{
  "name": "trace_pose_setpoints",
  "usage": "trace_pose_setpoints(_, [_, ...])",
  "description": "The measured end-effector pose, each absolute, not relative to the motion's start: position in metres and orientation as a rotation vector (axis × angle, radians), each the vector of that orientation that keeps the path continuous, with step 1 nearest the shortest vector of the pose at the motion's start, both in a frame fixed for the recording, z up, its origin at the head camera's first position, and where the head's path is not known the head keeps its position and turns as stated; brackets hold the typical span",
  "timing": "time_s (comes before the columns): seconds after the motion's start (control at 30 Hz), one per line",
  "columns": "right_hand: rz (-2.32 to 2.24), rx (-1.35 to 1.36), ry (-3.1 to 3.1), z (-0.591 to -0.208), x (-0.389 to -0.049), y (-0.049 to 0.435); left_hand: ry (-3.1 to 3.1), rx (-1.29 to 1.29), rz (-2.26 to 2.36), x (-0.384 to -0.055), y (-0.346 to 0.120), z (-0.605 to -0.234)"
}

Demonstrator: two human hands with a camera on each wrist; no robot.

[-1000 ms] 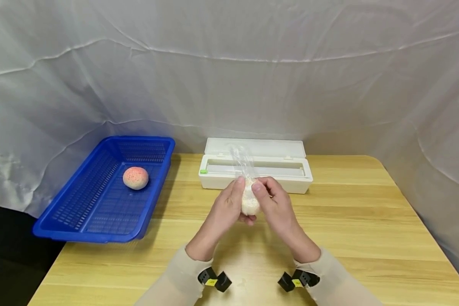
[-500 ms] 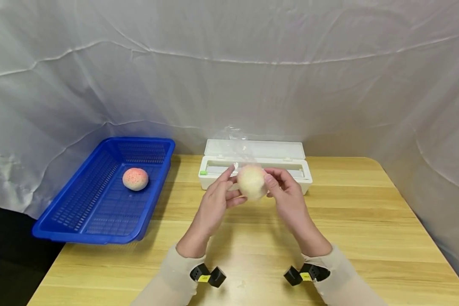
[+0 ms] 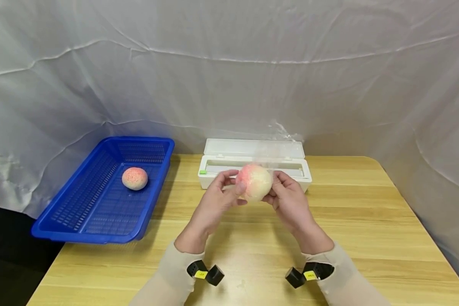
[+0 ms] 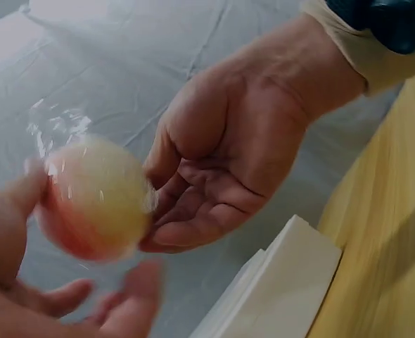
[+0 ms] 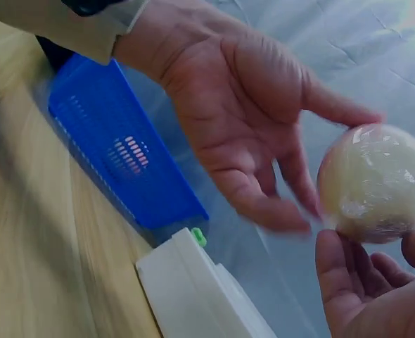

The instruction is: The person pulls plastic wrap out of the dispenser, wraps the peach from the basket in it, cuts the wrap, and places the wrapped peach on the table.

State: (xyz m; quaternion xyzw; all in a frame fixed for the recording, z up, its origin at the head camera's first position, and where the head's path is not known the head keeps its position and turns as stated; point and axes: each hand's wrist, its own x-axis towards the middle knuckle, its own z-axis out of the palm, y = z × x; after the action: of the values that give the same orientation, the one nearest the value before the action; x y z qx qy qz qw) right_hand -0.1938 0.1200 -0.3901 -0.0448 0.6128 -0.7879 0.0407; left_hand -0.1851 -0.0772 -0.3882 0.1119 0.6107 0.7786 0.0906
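A peach [image 3: 257, 183], pinkish on its left and pale on its right, is wrapped in clear plastic film and raised above the table. Loose film [image 3: 284, 131] trails up behind it. My left hand [image 3: 214, 205] holds the left side, thumb in front; in the right wrist view its fingers are spread and blurred beside the wrapped peach [image 5: 380, 184]. On the other side, my right hand [image 3: 292, 207] grips it with thumb and curled fingers, as the left wrist view also shows at the peach's [image 4: 98, 197] edge. Fingertips behind the peach are hidden.
A white film dispenser box [image 3: 256, 180] with its lid [image 3: 252, 148] up stands behind the hands. On the left, a blue basket [image 3: 84, 236] holds a second peach [image 3: 134, 178]. Grey cloth [image 3: 229, 85] hangs behind the wooden table [image 3: 367, 221].
The peach has been turned, bringing its pink side into view on the left. The loose film has swung right. Both hands moved apart around the peach and shifted their holds.
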Motion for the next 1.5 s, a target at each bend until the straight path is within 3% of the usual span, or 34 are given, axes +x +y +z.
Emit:
trace_pose_setpoints(0.17, [-2.314, -0.098, 2.105, -0.390, -0.194, 0.117, 1.545, 0.493, 2.190, -0.184, -0.079, -0.391])
trace_pose_setpoints(0.33, [-2.487, -0.124, 2.152, -0.375, -0.194, 0.132, 1.600, 0.425, 2.204, -0.183, -0.089, -0.390])
trace_pose_setpoints(0.5, [-2.806, -0.314, 2.012, -0.351, -0.190, 0.155, 1.668, 0.372, 2.191, -0.184, -0.102, -0.391])
trace_pose_setpoints(0.63, [-2.654, -0.420, 2.155, -0.343, -0.186, 0.164, 1.669, 0.368, 2.179, -0.184, -0.104, -0.391])
trace_pose_setpoints(0.83, [-2.564, -0.294, 2.303, -0.347, -0.188, 0.160, 1.838, 0.327, 2.111, -0.182, -0.101, -0.389])
trace_pose_setpoints(1.23, [-2.459, -0.293, 2.098, -0.345, -0.182, 0.160, 1.973, 0.279, 2.054, -0.182, -0.094, -0.390])
trace_pose_setpoints(1.37, [-2.336, -0.175, 2.116, -0.348, -0.182, 0.152, 1.998, 0.268, 2.036, -0.181, -0.090, -0.391])
trace_pose_setpoints(1.5, [-2.543, 0.030, 2.154, -0.353, -0.187, 0.148, 2.028, 0.288, 1.979, -0.179, -0.085, -0.392])
